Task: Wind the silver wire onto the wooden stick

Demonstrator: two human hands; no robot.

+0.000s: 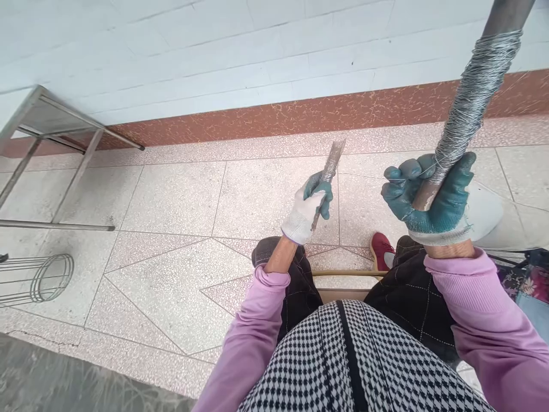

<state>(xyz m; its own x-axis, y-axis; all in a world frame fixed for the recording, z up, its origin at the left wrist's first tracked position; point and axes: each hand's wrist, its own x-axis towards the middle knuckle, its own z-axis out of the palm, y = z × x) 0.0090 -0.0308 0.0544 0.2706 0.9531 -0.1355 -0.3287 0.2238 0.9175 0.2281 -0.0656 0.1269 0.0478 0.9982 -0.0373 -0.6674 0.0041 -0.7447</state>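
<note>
I am seated, looking down at my knees and a tiled floor. My left hand [309, 207], in a white and teal work glove, is closed round a thin grey metal strip [331, 165] that points up and away from me. My right hand [433, 197], gloved the same way, grips the lower end of a thick rod [474, 94] wound tightly with thin silvery wire. The rod slants up to the top right and leaves the picture. A fine strand of wire crosses my right fingers. The two hands are held apart above my lap.
A metal frame table [51, 143] stands at the left by the white tiled wall. A cylindrical wire cage [40, 279] lies on the floor at the lower left. A red shoe [381, 247] shows between my knees. Flowered fabric [525, 283] sits at the right edge.
</note>
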